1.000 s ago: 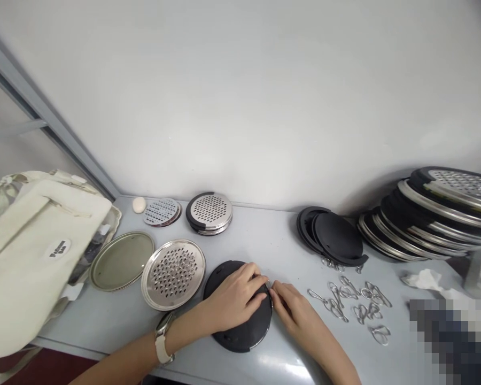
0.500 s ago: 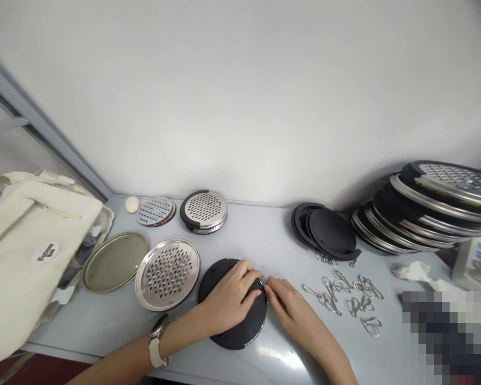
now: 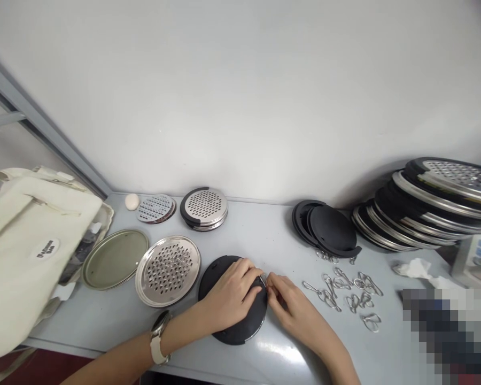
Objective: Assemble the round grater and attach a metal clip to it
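Observation:
A black round disc [image 3: 234, 323] lies flat on the grey table [image 3: 264, 235] in front of me. My left hand [image 3: 232, 294] rests on top of it, fingers curled toward its right rim. My right hand [image 3: 292, 307] meets it at that rim, and its fingertips pinch a small wire clip [image 3: 263, 280] against the disc's edge. A pale watch [image 3: 157, 342] sits on my left wrist.
Left of the disc lie a perforated metal plate [image 3: 168, 270] and a plain metal lid [image 3: 115, 259]. Several loose wire clips [image 3: 347, 294] lie to the right. Black discs [image 3: 328, 230] and a leaning stack of plates [image 3: 425, 214] stand behind; a cream bag [image 3: 24, 251] sits left.
Both hands stay at the disc's right rim; the fingers have shifted only slightly around the clip. The view has drifted a little.

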`<state>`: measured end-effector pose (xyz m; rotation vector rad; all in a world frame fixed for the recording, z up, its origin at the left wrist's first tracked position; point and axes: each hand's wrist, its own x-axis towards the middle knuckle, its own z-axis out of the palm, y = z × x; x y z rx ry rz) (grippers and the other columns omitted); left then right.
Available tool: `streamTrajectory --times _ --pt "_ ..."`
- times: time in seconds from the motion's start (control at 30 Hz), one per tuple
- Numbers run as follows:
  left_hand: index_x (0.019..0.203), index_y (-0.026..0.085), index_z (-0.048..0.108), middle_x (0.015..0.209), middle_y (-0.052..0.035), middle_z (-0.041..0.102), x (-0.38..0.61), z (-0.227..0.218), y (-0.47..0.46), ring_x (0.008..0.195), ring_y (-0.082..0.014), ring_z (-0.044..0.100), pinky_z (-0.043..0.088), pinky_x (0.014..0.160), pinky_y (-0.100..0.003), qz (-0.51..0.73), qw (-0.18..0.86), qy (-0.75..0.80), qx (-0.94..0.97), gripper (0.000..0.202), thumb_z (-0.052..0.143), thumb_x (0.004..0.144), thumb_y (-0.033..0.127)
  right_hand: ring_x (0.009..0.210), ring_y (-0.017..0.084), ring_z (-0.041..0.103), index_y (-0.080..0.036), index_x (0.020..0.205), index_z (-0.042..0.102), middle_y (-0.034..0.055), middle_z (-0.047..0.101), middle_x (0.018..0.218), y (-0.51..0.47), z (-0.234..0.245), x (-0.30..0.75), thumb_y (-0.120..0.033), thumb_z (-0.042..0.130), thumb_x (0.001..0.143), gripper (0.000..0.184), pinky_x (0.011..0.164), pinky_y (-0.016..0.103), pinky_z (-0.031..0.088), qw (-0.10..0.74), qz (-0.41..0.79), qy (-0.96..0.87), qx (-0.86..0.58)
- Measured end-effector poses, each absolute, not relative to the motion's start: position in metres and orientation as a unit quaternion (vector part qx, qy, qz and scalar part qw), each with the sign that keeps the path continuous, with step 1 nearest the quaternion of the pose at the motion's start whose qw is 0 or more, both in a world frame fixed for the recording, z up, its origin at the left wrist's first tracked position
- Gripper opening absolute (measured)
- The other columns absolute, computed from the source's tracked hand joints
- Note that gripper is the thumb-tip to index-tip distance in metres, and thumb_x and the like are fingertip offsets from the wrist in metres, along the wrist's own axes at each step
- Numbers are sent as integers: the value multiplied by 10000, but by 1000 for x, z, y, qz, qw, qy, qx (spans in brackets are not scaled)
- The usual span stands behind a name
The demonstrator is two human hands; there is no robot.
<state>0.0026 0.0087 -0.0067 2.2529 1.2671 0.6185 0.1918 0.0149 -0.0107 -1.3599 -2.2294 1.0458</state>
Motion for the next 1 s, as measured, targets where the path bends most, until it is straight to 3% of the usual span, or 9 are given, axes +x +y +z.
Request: streamTrajectory --times 1.0 --pt "1182 189 515 1032 -50 532 4 -4 9 932 -201 506 429 881 -387 184 200 457 847 241 429 958 167 786 202 525 -229 836 379 24 535 825 14 -12 189 -237 320 980 156 692 331 421 155 364 -777 -490"
